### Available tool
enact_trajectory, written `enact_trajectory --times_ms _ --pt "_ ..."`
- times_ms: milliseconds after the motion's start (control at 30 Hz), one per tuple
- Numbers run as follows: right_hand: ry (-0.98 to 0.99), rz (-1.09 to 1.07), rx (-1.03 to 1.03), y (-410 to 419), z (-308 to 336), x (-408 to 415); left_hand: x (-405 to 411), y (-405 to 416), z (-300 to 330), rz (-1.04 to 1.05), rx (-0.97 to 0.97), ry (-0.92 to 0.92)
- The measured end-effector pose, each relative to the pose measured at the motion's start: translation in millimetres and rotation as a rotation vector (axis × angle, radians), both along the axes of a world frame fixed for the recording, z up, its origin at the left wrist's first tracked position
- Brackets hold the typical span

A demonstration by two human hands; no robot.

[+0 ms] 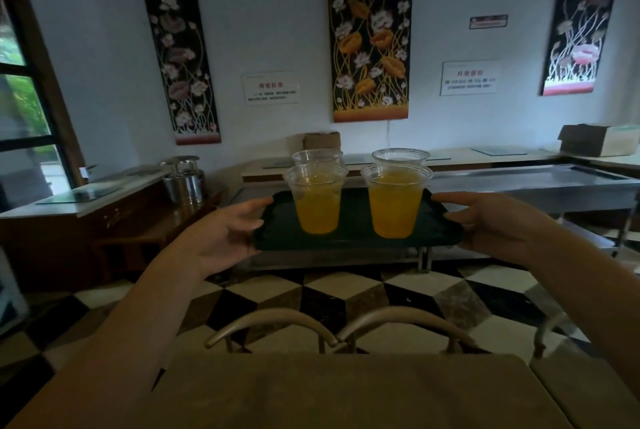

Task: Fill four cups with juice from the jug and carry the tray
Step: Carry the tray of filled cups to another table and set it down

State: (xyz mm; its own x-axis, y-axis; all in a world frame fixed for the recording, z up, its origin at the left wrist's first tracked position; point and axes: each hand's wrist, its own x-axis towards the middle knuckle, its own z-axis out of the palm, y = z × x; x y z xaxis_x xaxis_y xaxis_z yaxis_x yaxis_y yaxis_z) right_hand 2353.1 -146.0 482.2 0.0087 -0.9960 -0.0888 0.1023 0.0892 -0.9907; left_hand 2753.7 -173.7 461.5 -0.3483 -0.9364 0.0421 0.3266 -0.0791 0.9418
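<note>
Above the table (346, 390), both hands, left (227, 233) and right (498, 224), clamped on a dark tray (353, 238) of four juice cups (316, 200).

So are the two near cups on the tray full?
Mostly full: orange juice fills the near left cup and near right cup well past halfway, short of the rims.

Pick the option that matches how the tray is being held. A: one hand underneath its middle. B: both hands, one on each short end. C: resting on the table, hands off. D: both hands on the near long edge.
B: the left hand and right hand grip opposite ends of the dark tray, which is held up above the floor.
</note>
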Motion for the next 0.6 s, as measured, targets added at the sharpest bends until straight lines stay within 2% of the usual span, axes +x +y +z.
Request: enact_trajectory --times_ms 367,600 --pt "-0.06 0.038 0.009 -78 -21 -22 -21 -54 -17 0.067 0.059 0.042" --pt "-0.046 0.044 0.055 -101 -57 -18 -22 -81 -46 0.108 0.077 -0.115"
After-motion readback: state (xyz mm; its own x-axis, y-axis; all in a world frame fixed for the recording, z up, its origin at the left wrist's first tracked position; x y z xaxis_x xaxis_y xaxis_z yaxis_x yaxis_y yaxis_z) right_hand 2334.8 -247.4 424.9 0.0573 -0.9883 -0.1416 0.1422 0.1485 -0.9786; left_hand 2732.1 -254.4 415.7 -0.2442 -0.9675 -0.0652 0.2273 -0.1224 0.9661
